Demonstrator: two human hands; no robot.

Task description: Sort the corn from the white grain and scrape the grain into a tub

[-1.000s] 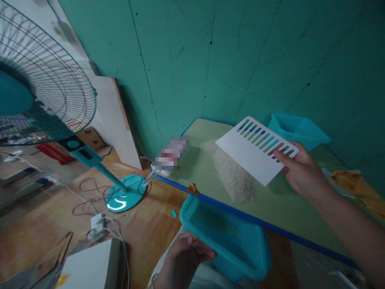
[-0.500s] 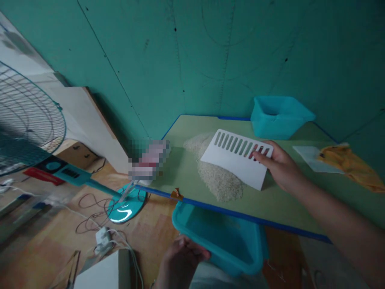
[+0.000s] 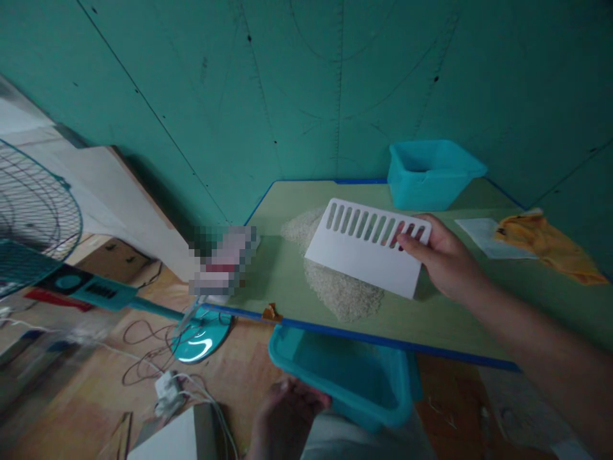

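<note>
Two hands: our right hand (image 3: 447, 259) and our left hand (image 3: 287, 425) both show, well apart.
Right grip: nearly closed, pinching the upper right corner of a white slotted plastic scraper (image 3: 357, 259), with the fingertips (image 3: 406, 239) lying across its slots.
Scraper: tilted in the right grip, just left of the hand, its lower part over a heap of rice (image 3: 335, 281); we cannot tell whether they touch.
Left grip: fingers curled against a teal plastic tub (image 3: 340, 377); we cannot tell whether they have hold of it.
Tub: just beyond the left hand, below the blue-edged green board (image 3: 445, 322).
Beyond the right grip: a second teal tub (image 3: 428, 176) stands on the board.
Right of the right grip: a white sheet (image 3: 483, 236) and a yellow cloth (image 3: 546, 246).
Left of the rice: a blurred object (image 3: 223, 262), too blurred to name.
</note>
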